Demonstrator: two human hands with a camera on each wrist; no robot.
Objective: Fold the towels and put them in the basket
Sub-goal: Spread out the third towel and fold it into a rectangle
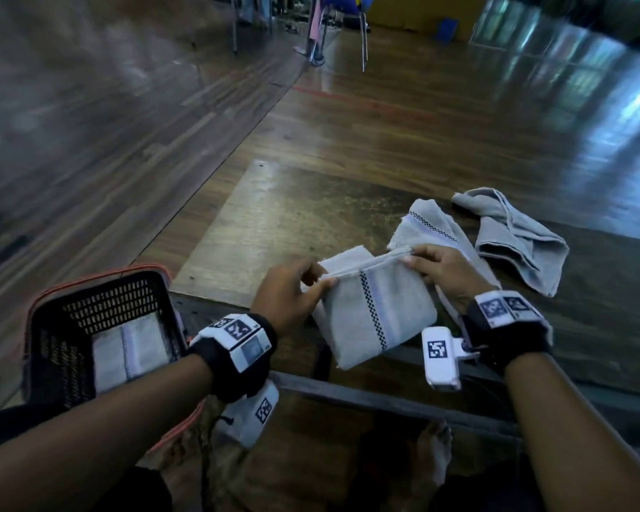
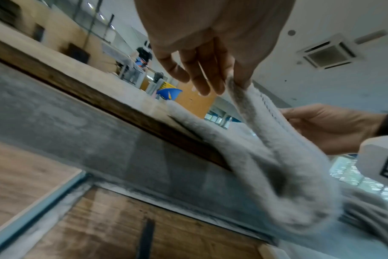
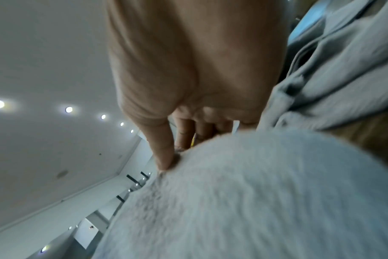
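A folded grey towel with a dark checked stripe hangs over the near edge of the wooden table. My left hand pinches its upper left corner, and the left wrist view shows the towel drooping from the fingers. My right hand pinches the upper right corner; its thumb presses into the towel. A black basket with a red rim stands at the lower left and holds one folded towel.
Another striped towel lies crumpled behind my right hand. A plain grey towel lies bunched at the right of the table. Chairs stand far off on the wooden floor.
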